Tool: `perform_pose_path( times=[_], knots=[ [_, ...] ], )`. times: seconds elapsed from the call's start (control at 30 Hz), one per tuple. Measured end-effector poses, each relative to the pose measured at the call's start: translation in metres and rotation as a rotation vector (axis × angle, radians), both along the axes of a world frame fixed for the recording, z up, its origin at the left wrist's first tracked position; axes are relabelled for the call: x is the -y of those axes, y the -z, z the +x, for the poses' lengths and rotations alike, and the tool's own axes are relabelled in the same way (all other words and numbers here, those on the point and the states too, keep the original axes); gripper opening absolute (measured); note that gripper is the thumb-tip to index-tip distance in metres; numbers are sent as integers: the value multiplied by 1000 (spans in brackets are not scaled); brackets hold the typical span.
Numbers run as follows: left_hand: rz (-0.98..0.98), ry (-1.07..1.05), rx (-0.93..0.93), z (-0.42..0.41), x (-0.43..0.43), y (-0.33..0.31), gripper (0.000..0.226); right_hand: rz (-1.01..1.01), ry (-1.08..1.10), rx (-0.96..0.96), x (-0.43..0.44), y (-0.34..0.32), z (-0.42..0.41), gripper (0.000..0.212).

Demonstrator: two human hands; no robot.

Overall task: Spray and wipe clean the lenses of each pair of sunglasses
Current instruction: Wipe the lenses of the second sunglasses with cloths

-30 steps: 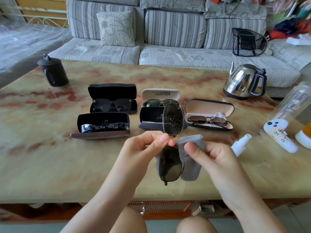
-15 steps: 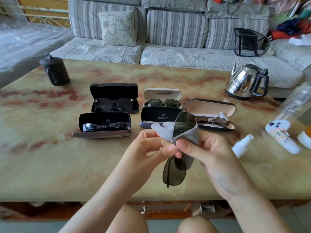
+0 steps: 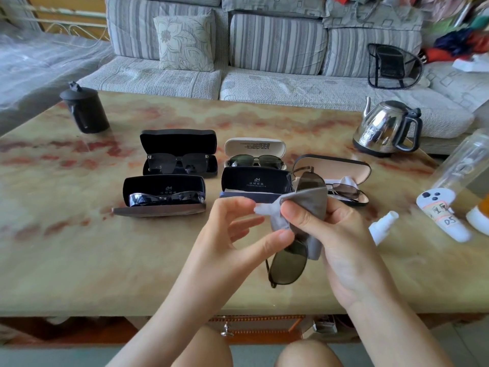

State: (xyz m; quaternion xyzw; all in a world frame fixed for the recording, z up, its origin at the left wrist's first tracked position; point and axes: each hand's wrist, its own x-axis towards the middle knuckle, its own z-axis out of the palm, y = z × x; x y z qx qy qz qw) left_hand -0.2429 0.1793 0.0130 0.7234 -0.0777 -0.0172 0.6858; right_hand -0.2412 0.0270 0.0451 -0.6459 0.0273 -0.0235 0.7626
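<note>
Above the near edge of the marbled beige stone table [image 3: 79, 247], the right hand [image 3: 341, 242] pinches a grey microfibre cloth [image 3: 312, 205] around the upper lens of dark-tinted, thin-metal-framed sunglasses [image 3: 288, 266], which stand on end. The left hand [image 3: 238, 234] has its thumb at the bridge; its grip cannot be determined.

Both forearms reached forward, hands meeting at centre. The right hand [image 3: 336, 234] gripped the grey cloth [image 3: 313, 205] wrapped round the sunglasses [image 3: 288, 263], thumb pressed flat on top. The left hand [image 3: 235, 229] had its fingers loosely curled (thumb tip against the frame); whether it actually held anything could not be confirmed.
</note>
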Motion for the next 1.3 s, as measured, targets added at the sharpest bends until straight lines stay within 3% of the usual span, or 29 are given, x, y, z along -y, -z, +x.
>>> perform_pose_path(
  times=[0.1,0.23,0.37,0.57,0.77,0.97,1.13,1.23,1.3],
  knots=[
    [63,54,34,-1,4,-3,83,-9,13,4,-4,-1,-3,42],
    [65,77,118,-2,11,-8,28,-22,56,7,-9,0,-4,44],
    [20,-43,141,-3,13,-8,5,-34,71,34,-6,2,-4,40],
    [35,-117,210,0,14,-6,8,-31,41,115,-3,3,-10,15],
    [43,-150,240,2,17,1,44,-25,-16,90,4,4,-12,17],
    [137,-141,229,0,15,-1,15,8,45,78,2,3,-10,25],
    [239,-7,260,3,9,-2,15,3,59,74,5,6,-7,23],
    [179,21,189,7,3,-3,32,0,41,61,10,11,-4,22],
    [105,-30,204,9,0,-2,39,-13,22,73,13,13,-3,33]
  ],
)
